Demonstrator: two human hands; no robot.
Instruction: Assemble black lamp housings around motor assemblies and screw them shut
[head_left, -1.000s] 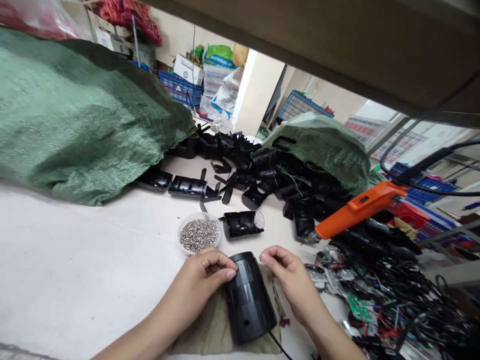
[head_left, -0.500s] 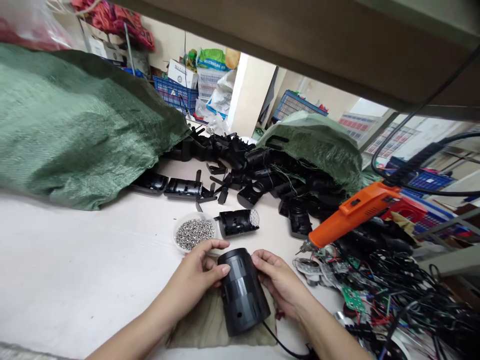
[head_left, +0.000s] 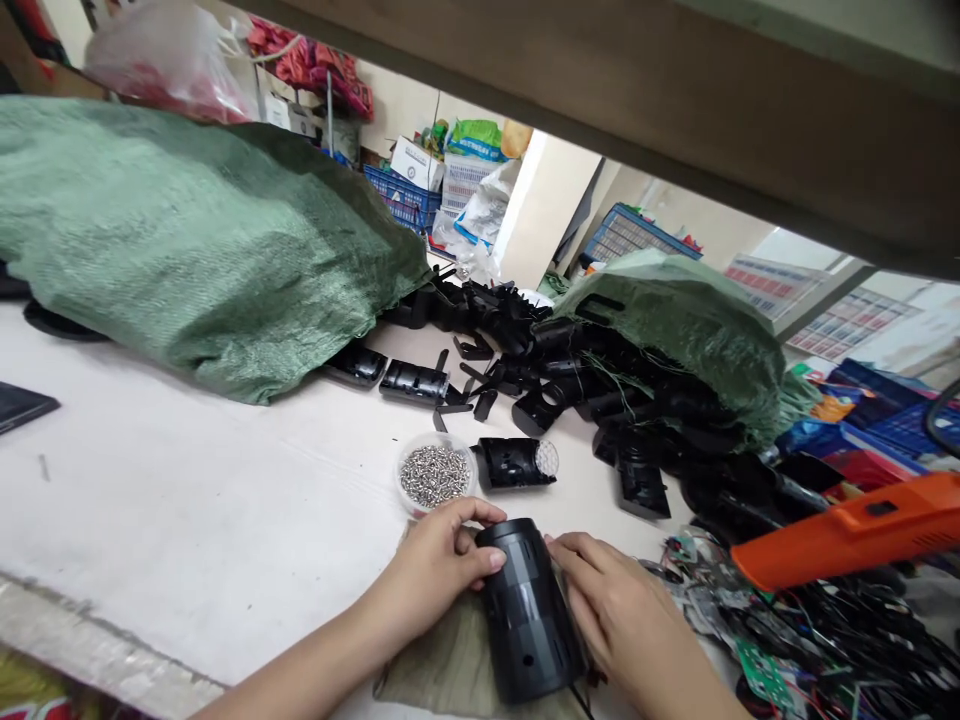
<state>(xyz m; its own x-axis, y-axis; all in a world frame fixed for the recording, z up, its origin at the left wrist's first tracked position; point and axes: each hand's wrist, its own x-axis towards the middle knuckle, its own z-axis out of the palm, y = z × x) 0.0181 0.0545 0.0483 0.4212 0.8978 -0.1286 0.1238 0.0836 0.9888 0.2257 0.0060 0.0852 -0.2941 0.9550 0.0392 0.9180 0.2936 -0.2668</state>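
Observation:
A black cylindrical plastic housing (head_left: 525,610) with slots and a small hole near its bottom edge stands slightly tilted on an olive cloth (head_left: 429,668). A black cord runs out from beneath it. My left hand (head_left: 448,552) holds its upper left side, thumb against the wall and index finger at the top rim. On the right side, my right hand (head_left: 619,605) has bent fingers against the wall; part of its grip is hidden behind the housing. Just beyond are small metal screws (head_left: 436,474) in a clear tub and a black half shell (head_left: 510,464) with a honeycomb end.
An orange electric screwdriver (head_left: 847,530) hangs at right above tangled wires and a green circuit board (head_left: 763,675). Black plastic parts (head_left: 551,355) are heaped at the back. A large green woven sack (head_left: 225,250) lies at left, another sack (head_left: 675,300) at back right. A shelf beam (head_left: 637,100) crosses overhead.
The camera view has turned left, so the scene sits further right. My right hand has come further down the housing's right side. The screwdriver has swung to the right.

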